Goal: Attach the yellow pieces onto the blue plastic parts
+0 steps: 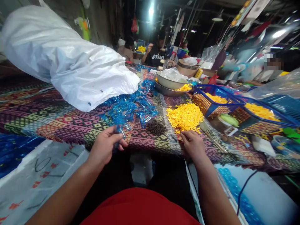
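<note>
Between the thumb and fingers of my left hand [109,144] is a clear blue plastic piece [120,130], held upright at the table's front edge. My right hand [192,142] has its fingertips pinched together at the near edge of a pile of small yellow plastic parts [186,117]; what they hold, if anything, is too small to make out. A heap of similar clear blue pieces [124,109] lies beyond my left hand. A small mound of dark tiny parts [156,127] sits between the blue heap and the yellow pile.
A large white sack [77,59] lies across the table's left. Blue baskets [212,106] with yellow parts and stacked metal bowls [172,82] stand to the right. A patterned cloth [70,120] covers the table. Open bags [42,184] flank my legs. Several people sit farther back.
</note>
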A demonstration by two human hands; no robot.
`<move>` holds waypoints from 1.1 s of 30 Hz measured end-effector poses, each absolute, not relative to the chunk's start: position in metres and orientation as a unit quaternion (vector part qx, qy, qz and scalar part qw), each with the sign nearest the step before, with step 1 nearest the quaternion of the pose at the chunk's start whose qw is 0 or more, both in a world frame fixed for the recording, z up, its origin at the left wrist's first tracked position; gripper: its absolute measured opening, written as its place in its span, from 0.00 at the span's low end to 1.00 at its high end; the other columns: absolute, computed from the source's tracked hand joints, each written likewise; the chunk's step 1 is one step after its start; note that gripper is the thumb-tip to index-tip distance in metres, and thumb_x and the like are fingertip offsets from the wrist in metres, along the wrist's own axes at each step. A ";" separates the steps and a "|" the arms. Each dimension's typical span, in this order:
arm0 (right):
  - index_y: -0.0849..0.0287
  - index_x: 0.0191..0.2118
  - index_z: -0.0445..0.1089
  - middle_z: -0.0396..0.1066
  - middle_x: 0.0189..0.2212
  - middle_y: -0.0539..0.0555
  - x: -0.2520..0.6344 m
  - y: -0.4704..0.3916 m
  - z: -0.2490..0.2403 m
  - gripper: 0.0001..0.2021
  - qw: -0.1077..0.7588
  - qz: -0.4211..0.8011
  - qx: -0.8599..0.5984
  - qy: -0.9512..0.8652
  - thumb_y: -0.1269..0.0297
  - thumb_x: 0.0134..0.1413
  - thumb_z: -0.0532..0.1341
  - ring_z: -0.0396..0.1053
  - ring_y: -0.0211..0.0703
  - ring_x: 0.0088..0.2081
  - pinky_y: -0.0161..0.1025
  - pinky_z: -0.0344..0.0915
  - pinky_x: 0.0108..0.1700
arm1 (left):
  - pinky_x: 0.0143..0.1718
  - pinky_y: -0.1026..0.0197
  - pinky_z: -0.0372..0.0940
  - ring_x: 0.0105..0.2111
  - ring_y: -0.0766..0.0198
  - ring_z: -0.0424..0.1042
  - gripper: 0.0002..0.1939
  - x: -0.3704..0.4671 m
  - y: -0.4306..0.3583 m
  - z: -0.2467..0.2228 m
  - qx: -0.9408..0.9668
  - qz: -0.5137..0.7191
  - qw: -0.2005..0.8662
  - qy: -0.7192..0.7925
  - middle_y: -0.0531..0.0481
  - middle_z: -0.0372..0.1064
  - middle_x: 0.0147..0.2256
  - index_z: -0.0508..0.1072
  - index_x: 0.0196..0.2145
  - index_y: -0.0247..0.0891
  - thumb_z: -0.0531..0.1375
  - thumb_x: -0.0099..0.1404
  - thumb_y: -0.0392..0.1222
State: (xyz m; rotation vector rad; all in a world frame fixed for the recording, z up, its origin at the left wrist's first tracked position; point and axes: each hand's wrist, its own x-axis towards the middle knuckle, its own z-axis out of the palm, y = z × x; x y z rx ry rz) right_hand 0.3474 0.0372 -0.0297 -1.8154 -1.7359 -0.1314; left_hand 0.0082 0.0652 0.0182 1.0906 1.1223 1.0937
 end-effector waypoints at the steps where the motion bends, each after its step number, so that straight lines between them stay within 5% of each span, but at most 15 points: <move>1: 0.59 0.32 0.72 0.70 0.30 0.56 0.347 0.039 -0.028 0.12 0.287 -0.061 -0.693 -0.658 0.61 0.55 0.53 0.66 0.44 0.33 0.39 0.61 0.37 | 0.18 0.67 0.61 0.19 0.65 0.68 0.13 0.014 0.060 0.017 0.462 0.458 0.601 0.465 0.51 0.68 0.19 0.69 0.36 0.33 0.60 0.52 0.40; 5: 0.58 0.35 0.72 0.69 0.31 0.56 0.347 0.048 -0.020 0.11 0.183 -0.111 -0.698 -0.684 0.65 0.55 0.53 0.64 0.45 0.36 0.37 0.57 0.36 | 0.16 0.68 0.59 0.19 0.65 0.69 0.11 0.024 0.047 0.011 0.461 0.425 0.640 0.444 0.51 0.68 0.19 0.69 0.35 0.33 0.60 0.53 0.41; 11: 0.57 0.29 0.71 0.69 0.28 0.57 0.342 0.060 -0.011 0.08 0.064 -0.130 -0.651 -0.745 0.70 0.53 0.55 0.59 0.47 0.33 0.39 0.53 0.34 | 0.14 0.69 0.57 0.16 0.65 0.68 0.28 0.035 0.035 0.007 0.438 0.381 0.678 0.452 0.54 0.67 0.17 0.61 0.52 0.33 0.59 0.53 0.41; 17: 0.59 0.30 0.73 0.69 0.32 0.57 0.349 0.063 -0.011 0.09 0.179 -0.074 -0.650 -0.735 0.69 0.52 0.55 0.62 0.47 0.37 0.39 0.57 0.38 | 0.14 0.69 0.58 0.15 0.66 0.67 0.24 0.045 0.024 0.003 0.416 0.339 0.726 0.430 0.54 0.65 0.15 0.62 0.49 0.32 0.58 0.54 0.41; 21: 0.59 0.33 0.73 0.70 0.29 0.55 0.340 0.056 -0.009 0.09 0.298 0.099 -0.601 -0.735 0.66 0.52 0.55 0.67 0.43 0.33 0.37 0.62 0.35 | 0.13 0.68 0.58 0.16 0.64 0.69 0.17 0.051 0.021 0.001 0.388 0.341 0.746 0.420 0.56 0.63 0.18 0.63 0.42 0.35 0.58 0.54 0.39; 26: 0.57 0.31 0.74 0.70 0.29 0.53 0.311 0.052 -0.004 0.11 0.209 0.128 -0.520 -0.819 0.68 0.55 0.54 0.67 0.41 0.32 0.35 0.61 0.33 | 0.13 0.67 0.60 0.18 0.64 0.71 0.08 0.055 0.017 0.002 0.402 0.332 0.762 0.384 0.53 0.64 0.25 0.63 0.30 0.35 0.58 0.54 0.40; 30: 0.57 0.35 0.73 0.70 0.33 0.55 0.308 0.054 -0.002 0.11 0.214 0.070 -0.548 -0.806 0.68 0.55 0.53 0.68 0.40 0.34 0.34 0.60 0.35 | 0.16 0.66 0.62 0.20 0.63 0.71 0.07 0.054 0.015 0.003 0.401 0.335 0.765 0.376 0.53 0.64 0.23 0.63 0.28 0.35 0.58 0.53 0.39; 33: 0.58 0.29 0.72 0.69 0.28 0.54 0.309 0.050 -0.001 0.11 0.195 0.029 -0.616 -0.762 0.63 0.56 0.54 0.67 0.40 0.30 0.33 0.59 0.32 | 0.13 0.67 0.60 0.17 0.65 0.70 0.08 0.052 0.015 0.001 0.396 0.351 0.763 0.370 0.55 0.63 0.22 0.63 0.32 0.36 0.57 0.53 0.39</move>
